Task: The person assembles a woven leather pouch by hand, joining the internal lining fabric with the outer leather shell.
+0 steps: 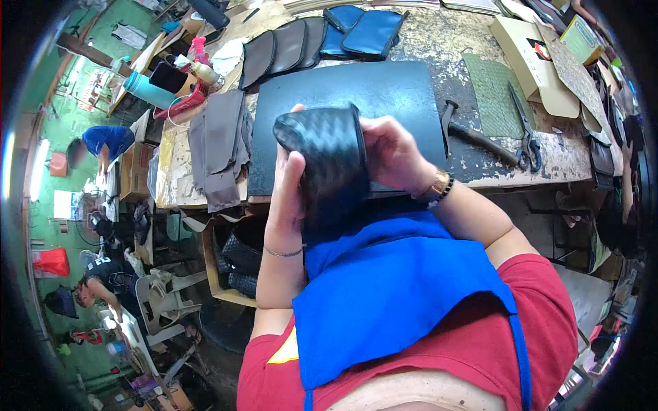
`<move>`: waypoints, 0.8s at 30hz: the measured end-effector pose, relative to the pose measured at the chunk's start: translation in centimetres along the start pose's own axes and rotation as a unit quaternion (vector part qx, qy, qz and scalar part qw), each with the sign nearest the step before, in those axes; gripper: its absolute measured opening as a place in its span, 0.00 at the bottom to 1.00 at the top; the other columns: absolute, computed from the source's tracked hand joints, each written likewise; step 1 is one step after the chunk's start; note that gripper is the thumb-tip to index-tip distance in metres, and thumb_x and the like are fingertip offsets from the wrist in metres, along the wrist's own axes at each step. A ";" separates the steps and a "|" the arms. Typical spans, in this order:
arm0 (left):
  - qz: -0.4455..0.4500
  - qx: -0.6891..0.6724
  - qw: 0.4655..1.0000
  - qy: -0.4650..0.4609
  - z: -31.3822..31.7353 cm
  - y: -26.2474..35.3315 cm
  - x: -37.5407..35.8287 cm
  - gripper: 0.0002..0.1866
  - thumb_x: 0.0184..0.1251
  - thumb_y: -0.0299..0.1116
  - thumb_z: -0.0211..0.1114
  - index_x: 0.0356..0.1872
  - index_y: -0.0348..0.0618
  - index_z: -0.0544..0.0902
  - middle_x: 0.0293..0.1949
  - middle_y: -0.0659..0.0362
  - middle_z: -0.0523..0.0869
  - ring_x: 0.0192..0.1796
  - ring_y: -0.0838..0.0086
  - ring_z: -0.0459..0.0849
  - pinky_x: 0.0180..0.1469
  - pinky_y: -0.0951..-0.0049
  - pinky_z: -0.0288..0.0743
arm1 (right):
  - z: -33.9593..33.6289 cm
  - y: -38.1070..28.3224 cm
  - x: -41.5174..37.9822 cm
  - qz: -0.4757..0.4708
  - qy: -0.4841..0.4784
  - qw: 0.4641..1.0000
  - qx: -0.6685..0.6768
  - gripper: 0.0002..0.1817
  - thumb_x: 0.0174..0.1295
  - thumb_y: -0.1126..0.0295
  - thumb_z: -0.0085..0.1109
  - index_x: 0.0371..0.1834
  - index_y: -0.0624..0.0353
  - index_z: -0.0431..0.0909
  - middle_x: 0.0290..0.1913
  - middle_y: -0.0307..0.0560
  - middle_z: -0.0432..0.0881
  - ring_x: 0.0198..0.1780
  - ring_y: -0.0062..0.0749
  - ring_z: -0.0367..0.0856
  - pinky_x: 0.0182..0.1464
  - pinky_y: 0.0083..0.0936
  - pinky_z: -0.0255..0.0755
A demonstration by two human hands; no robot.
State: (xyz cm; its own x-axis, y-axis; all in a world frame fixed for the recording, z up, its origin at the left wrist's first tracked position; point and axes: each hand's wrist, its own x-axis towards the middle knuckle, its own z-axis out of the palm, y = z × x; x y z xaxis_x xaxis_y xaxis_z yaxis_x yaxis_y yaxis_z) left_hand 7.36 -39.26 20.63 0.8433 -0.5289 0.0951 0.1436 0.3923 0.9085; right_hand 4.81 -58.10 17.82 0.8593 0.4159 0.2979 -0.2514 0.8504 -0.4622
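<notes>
In the middle of the frame, the left hand (pixel 290 171) curls around the left side of a black woven-pattern piece (pixel 329 154), thumb against it, while the right hand (pixel 394 151) grips its right edge, fingers bent. The piece is raised over the near edge of a dark board (pixel 404 89).

The left hand's (pixel 291 171) fingers pass out of sight behind the black textured piece (pixel 329 147), whose lower end blurs into shadow towards 6 o'clock. The right hand's (pixel 394 152) fingertips are hidden behind its edge. At 8 o'clock, the forearm and box wall (pixel 208 257) partly cover dark pieces (pixel 241 255). At 2 o'clock, the carton's (pixel 580 40) print is too small to read.
</notes>
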 end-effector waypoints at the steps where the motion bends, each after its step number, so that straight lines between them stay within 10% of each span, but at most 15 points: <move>1: 0.018 -0.034 0.999 -0.001 1.7 1.0 0.0 0.48 0.61 0.53 0.73 0.74 0.41 0.58 0.64 0.48 0.74 0.63 0.64 0.77 0.65 0.66 0.72 | 1.2 0.7 -0.1 0.006 0.043 0.998 0.050 0.20 0.71 0.60 0.56 0.61 0.57 0.74 0.59 0.42 0.80 0.59 0.28 0.78 0.63 0.29 0.69; 3: 0.048 0.102 0.993 -0.017 1.4 0.4 0.3 0.48 0.55 0.41 0.79 0.72 0.39 0.60 0.60 0.51 0.78 0.61 0.68 0.78 0.64 0.67 0.73 | 0.1 1.5 -0.5 0.008 0.138 0.967 -0.214 0.26 0.69 0.60 0.58 0.68 0.56 0.70 0.67 0.45 0.74 0.67 0.35 0.72 0.70 0.35 0.64; 5: 0.067 0.247 0.967 -0.016 1.5 -0.1 0.1 0.52 0.46 0.34 0.85 0.71 0.37 0.61 0.58 0.52 0.80 0.58 0.71 0.80 0.63 0.67 0.74 | -2.6 1.6 -0.7 -0.207 -0.063 0.691 -0.690 0.28 0.69 0.62 0.60 0.70 0.57 0.69 0.69 0.45 0.72 0.71 0.36 0.68 0.73 0.36 0.60; 11: 0.056 0.311 0.949 -0.008 0.0 -3.7 -1.2 0.45 0.48 0.35 0.84 0.64 0.36 0.65 0.56 0.49 0.83 0.59 0.64 0.82 0.63 0.64 0.75 | -2.1 2.1 -0.8 -0.091 -0.013 0.962 -0.259 0.24 0.70 0.71 0.57 0.69 0.58 0.70 0.67 0.47 0.74 0.65 0.29 0.74 0.66 0.31 0.70; 15: 0.020 0.303 0.951 -0.058 -0.2 -2.2 -1.1 0.44 0.54 0.36 0.81 0.68 0.39 0.63 0.60 0.51 0.79 0.64 0.67 0.78 0.66 0.64 0.71 | -1.4 2.6 -0.9 -0.106 -0.014 0.970 -0.217 0.22 0.71 0.70 0.57 0.67 0.59 0.71 0.65 0.46 0.76 0.62 0.27 0.75 0.64 0.30 0.72; 19: 0.086 0.000 0.996 -0.030 -0.1 -1.9 -0.6 0.34 0.68 0.35 0.70 0.70 0.43 0.63 0.60 0.58 0.78 0.63 0.70 0.76 0.67 0.67 0.68 | 0.2 2.0 -0.6 -0.071 0.032 0.938 -0.338 0.22 0.73 0.66 0.55 0.67 0.59 0.71 0.64 0.44 0.76 0.62 0.25 0.74 0.64 0.29 0.71; 24: 0.105 0.076 0.992 0.014 -1.7 -4.3 0.2 0.21 0.78 0.40 0.57 0.66 0.44 0.69 0.57 0.59 0.80 0.57 0.73 0.79 0.61 0.68 0.74 | 1.2 0.6 -0.6 0.091 0.090 0.975 -0.182 0.29 0.75 0.49 0.45 0.68 0.61 0.71 0.60 0.42 0.79 0.56 0.23 0.76 0.64 0.29 0.68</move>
State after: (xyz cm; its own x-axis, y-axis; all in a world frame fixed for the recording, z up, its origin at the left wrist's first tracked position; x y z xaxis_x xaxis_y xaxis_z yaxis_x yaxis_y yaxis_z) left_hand 7.76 -39.72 16.07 0.8605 -0.4263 0.2788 -0.1135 0.3731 0.9208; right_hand 3.62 -57.49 18.33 0.8878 0.4578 0.0474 -0.2601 0.5840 -0.7690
